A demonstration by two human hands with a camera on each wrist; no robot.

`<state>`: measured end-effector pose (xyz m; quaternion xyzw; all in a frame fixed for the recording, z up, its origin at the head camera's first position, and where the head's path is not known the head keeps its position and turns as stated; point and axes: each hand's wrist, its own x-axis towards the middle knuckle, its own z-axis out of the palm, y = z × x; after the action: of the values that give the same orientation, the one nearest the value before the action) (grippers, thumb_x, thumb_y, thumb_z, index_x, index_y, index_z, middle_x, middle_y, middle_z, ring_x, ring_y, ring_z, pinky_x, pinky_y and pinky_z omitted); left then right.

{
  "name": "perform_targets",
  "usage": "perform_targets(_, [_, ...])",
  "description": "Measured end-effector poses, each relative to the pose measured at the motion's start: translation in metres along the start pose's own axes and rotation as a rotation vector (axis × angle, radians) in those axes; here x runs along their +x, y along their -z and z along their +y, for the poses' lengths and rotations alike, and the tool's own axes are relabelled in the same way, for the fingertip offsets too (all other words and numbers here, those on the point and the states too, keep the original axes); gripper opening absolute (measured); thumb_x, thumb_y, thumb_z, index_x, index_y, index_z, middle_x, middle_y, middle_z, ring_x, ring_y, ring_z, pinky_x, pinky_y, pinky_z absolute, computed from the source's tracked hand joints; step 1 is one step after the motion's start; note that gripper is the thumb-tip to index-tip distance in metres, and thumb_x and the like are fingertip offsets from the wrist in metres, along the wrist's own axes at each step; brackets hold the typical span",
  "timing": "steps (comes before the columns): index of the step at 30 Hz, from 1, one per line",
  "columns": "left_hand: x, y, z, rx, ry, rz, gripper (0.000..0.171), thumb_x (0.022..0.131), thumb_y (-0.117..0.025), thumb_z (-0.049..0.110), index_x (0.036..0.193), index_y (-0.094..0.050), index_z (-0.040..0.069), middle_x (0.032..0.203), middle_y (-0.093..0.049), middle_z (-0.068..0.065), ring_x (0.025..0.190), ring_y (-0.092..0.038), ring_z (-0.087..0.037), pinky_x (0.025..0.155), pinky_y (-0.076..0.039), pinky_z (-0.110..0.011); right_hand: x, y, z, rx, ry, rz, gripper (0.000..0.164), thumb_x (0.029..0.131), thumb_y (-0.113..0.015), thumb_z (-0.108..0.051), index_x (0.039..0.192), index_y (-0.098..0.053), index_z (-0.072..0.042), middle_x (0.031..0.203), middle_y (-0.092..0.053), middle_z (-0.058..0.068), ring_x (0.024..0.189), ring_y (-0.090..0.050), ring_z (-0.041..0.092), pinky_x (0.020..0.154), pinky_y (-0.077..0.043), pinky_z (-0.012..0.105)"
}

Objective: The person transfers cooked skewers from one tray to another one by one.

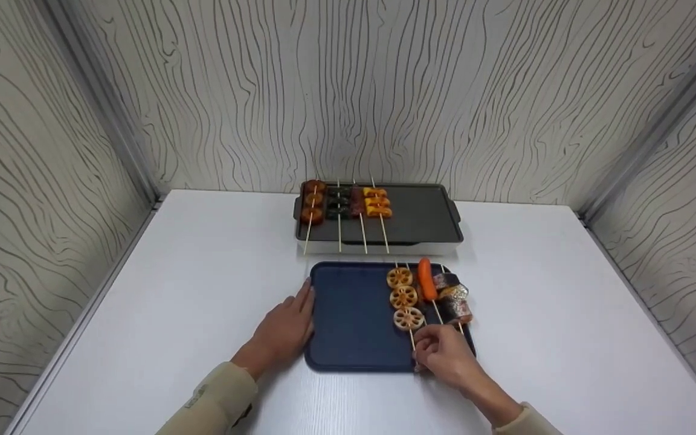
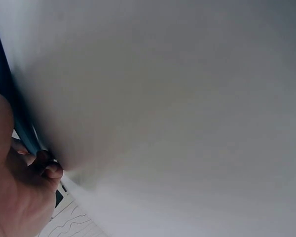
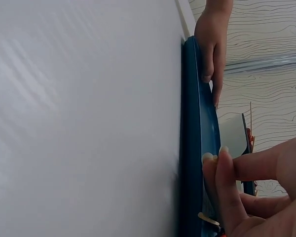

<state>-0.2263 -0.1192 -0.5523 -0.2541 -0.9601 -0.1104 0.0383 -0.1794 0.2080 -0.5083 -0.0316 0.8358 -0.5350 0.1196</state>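
We see a big white bench (image 1: 215,254) across the low part of the frame. On it, just right of the middle, sits a blue tray (image 1: 354,326). Above that is a dark grill plate (image 1: 420,211) with four skewers (image 1: 357,202) on its left part. Our left hand (image 1: 284,326) rests at the tray's left edge, fingers mostly straight along the rim. Our right hand (image 1: 444,356) is at the tray's lower right, thumb and finger pinching the low end of the lotus skewer (image 1: 403,297). That skewer is over the right part of the tray, its three round slices in a row; we cannot tell if it is lifted. To its right is an orange sausage (image 1: 426,279) on a stick. We think the lotus skewer is light, and its slices look hard, so they should not squash easily. The smallest part is its thin stick (image 1: 411,338). It looks stiff and smooth, so it may twist in our fingers, with the slices making the far end heavy. The bare low end is a good place to hold, and pinching nearer the bottom slice should help stop it dipping.
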Motion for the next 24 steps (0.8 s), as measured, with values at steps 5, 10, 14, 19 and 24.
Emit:
perform_targets(5, [0.001,-0.003,-0.002,0.005,0.019,-0.03,0.057,0.107,-0.042,0.022,0.154,-0.035,-0.008,0.165,-0.027,-0.022,0.133,-0.052,-0.04,0.103,-0.049,-0.049,0.005,-0.002,-0.002,-0.045,0.01,-0.003,0.016,0.082,-0.064,0.008,0.098,-0.067,0.01,0.079,-0.063,0.007,0.064,-0.067,0.017,0.056,-0.055,0.028])
perform_targets(10, [0.003,-0.009,-0.004,0.031,0.01,-0.007,0.057,0.107,-0.04,0.024,0.155,-0.035,-0.008,0.165,-0.027,-0.021,0.131,-0.053,-0.038,0.101,-0.05,-0.047,0.01,-0.002,-0.005,-0.131,0.026,-0.021,0.013,0.079,-0.066,0.005,0.092,-0.07,0.004,0.073,-0.062,0.003,0.062,-0.062,0.013,0.054,-0.052,0.026])
perform_targets(14, [0.003,-0.01,-0.004,0.025,0.007,0.005,0.057,0.106,-0.041,0.024,0.154,-0.036,-0.008,0.165,-0.029,-0.022,0.13,-0.054,-0.039,0.101,-0.05,-0.048,0.011,0.0,-0.006,-0.163,0.056,-0.041,0.01,0.081,-0.069,0.005,0.091,-0.069,0.005,0.067,-0.064,0.002,0.056,-0.063,0.014,0.051,-0.052,0.026])
perform_targets(19, [0.003,-0.009,-0.005,0.027,0.001,0.021,0.057,0.106,-0.043,0.023,0.153,-0.038,-0.009,0.163,-0.031,-0.023,0.128,-0.055,-0.04,0.099,-0.051,-0.049,0.012,0.002,-0.006,-0.226,0.107,-0.034,0.006,0.083,-0.071,0.006,0.089,-0.068,0.004,0.065,-0.067,0.003,0.052,-0.065,0.016,0.048,-0.053,0.027])
perform_targets(24, [0.003,-0.008,-0.004,0.015,0.015,0.006,0.057,0.107,-0.042,0.024,0.154,-0.037,-0.008,0.165,-0.028,-0.021,0.13,-0.054,-0.04,0.101,-0.05,-0.049,0.013,0.001,-0.005,-0.342,0.118,-0.01,0.009,0.083,-0.075,0.004,0.087,-0.069,-0.001,0.068,-0.065,0.0,0.058,-0.059,0.012,0.05,-0.047,0.025])
